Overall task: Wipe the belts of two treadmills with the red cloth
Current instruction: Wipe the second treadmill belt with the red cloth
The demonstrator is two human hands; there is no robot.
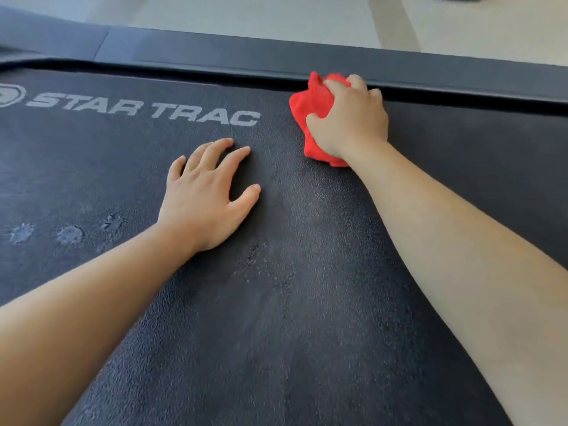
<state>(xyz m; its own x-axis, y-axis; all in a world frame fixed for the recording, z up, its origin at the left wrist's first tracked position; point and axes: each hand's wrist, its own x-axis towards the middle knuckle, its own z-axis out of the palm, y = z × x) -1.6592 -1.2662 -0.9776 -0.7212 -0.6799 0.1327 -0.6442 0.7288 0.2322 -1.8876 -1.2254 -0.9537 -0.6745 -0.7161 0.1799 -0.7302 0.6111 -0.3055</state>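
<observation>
The red cloth [313, 118] lies bunched on the dark treadmill belt [292, 302], just beside the far side rail [276, 61]. The right hand [350, 118] has its grip closed over the cloth, pressing it down. The left hand [206, 195] rests flat on the belt, fingers spread, holding nothing, near the STAR TRAC lettering [144, 107].

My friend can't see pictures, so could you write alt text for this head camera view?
A right hand presses a crumpled red cloth onto a black textured treadmill belt, near its dark side rail. The left hand rests flat, beside white STAR TRAC lettering.
</observation>
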